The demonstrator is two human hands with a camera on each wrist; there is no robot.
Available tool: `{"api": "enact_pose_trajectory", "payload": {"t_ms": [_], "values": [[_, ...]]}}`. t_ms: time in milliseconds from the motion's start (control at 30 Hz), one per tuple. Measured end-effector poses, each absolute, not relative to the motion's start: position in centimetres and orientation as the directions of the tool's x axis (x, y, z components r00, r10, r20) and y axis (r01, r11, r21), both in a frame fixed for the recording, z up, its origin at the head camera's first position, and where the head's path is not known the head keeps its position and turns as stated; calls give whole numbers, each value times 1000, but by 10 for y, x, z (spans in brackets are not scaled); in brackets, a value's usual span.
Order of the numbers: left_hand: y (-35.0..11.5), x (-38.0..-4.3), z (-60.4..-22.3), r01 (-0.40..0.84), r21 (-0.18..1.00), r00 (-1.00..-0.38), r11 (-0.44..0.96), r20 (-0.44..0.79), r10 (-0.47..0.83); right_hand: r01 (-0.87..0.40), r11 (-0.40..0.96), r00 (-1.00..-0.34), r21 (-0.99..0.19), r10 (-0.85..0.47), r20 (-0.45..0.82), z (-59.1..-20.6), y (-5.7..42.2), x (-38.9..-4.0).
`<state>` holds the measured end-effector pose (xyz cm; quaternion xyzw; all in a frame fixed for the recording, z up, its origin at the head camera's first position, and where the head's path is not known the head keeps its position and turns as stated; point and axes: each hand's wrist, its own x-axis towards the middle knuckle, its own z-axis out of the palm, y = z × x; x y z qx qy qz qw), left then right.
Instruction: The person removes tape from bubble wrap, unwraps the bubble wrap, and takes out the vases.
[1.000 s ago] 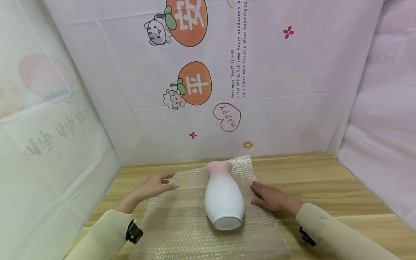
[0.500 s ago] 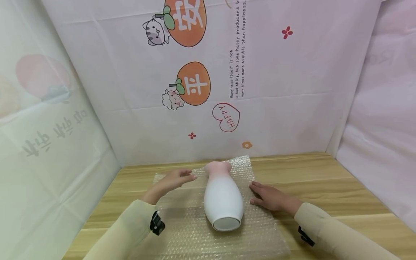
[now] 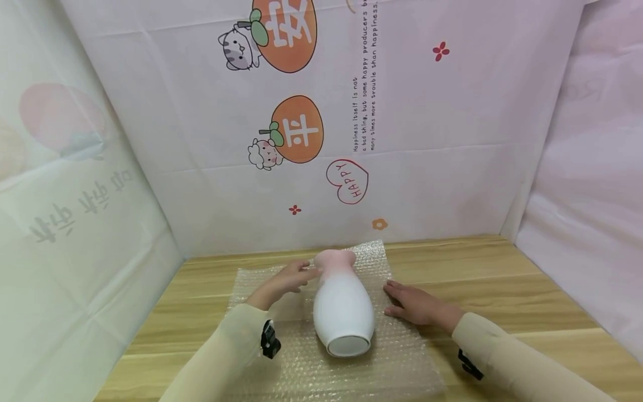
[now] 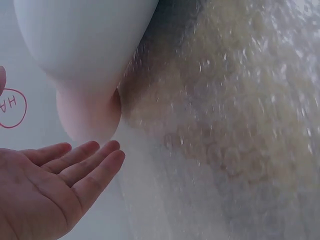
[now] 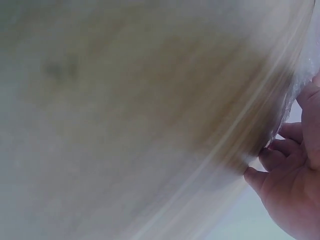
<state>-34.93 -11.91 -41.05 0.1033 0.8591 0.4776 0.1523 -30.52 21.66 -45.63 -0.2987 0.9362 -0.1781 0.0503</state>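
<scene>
A white vase with a pink neck lies on its side on a sheet of bubble wrap, its base toward me. Beside the pink neck is my left hand, its fingers extended. In the left wrist view the palm of that hand shows, with straight fingers close to the vase's rim; whether they touch it I cannot tell. My right hand rests at the right edge of the bubble wrap with fingers fairly straight. The right wrist view shows its fingertips at the wrap's edge.
The wooden table extends to both sides of the wrap. A printed white cloth hangs behind it, and more cloth borders the left and right. A black wrist camera sits on the left sleeve.
My left hand has moved right across the bubble wrap, from its left part to the vase's neck. The right hand and the vase have stayed in place.
</scene>
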Motion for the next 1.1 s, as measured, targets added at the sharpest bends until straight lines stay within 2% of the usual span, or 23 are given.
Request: {"api": "enact_pose_trajectory", "payload": {"t_ms": [533, 1100], "values": [[-97, -356, -431, -89, 888, -920, 451, -248, 305, -536, 765, -821, -357, -571, 8, -458, 218, -304], [-83, -362, -440, -110, 927, -908, 360, -241, 342, -530, 762, -825, -371, -565, 19, -459, 217, -304]]}}
